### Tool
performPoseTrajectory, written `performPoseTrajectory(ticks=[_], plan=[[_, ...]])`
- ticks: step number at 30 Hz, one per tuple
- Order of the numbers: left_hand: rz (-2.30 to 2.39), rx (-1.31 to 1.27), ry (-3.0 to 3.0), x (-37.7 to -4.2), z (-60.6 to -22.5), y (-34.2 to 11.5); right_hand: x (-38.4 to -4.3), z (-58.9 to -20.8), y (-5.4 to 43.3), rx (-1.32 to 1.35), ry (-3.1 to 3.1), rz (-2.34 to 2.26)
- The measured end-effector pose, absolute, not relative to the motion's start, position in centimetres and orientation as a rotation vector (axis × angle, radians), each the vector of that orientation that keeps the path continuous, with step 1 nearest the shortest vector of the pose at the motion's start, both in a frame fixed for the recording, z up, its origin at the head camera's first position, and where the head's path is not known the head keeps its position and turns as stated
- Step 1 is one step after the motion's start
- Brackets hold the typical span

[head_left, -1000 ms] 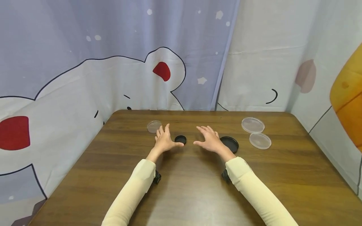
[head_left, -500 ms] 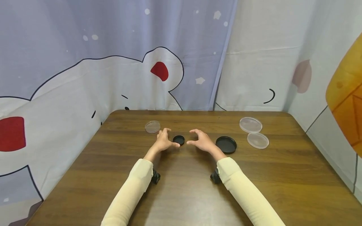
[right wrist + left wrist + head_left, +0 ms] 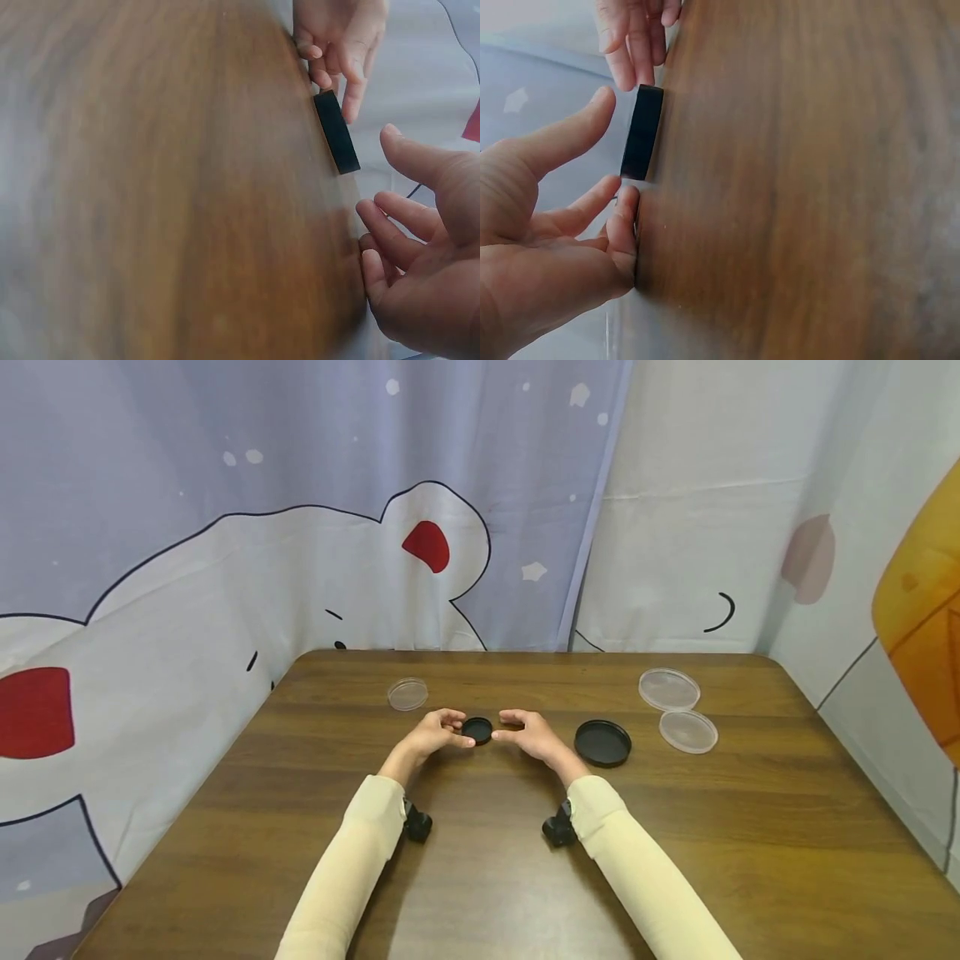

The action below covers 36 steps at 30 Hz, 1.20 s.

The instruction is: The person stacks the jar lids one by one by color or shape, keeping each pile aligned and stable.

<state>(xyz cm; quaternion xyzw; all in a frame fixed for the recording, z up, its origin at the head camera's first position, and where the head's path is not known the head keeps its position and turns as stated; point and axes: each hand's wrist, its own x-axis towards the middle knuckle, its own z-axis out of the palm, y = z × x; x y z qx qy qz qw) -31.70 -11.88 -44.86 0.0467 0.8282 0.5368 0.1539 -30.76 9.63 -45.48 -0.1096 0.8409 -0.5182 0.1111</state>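
Note:
A small black round dish (image 3: 477, 730) lies flat on the wooden table between my two hands. In the left wrist view the same black dish (image 3: 642, 133) appears edge-on as a dark band. My left hand (image 3: 431, 733) is at its left side, thumb apart from the fingers, with fingertips right at the rim. On the opposite side my right hand (image 3: 532, 737) is held in a loose curve, its thumb and fingers spread toward the dish. From the right wrist view, the right hand's thumb (image 3: 409, 154) stands off the dish's edge.
A larger black round dish (image 3: 603, 745) sits to the right of my right hand. Beyond my left hand lies a small clear dish (image 3: 408, 695). Two clear round dishes (image 3: 669, 690) are side by side at the back right. A printed curtain (image 3: 315, 577) hangs behind the table.
My right hand has moved left, away from the larger black dish, toward the small one. The left hand's fingers have curved in closer to the small dish, which stays in place.

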Motion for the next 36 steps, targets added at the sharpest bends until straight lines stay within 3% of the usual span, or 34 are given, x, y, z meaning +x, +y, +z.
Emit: performPoseTrajectory(ticks=[36], plan=[[1.609, 0.093, 2.43, -31.6, -45.6, -11.2, -30.8, -46.7, 8.2, -0.282, 2.771, -1.313]])
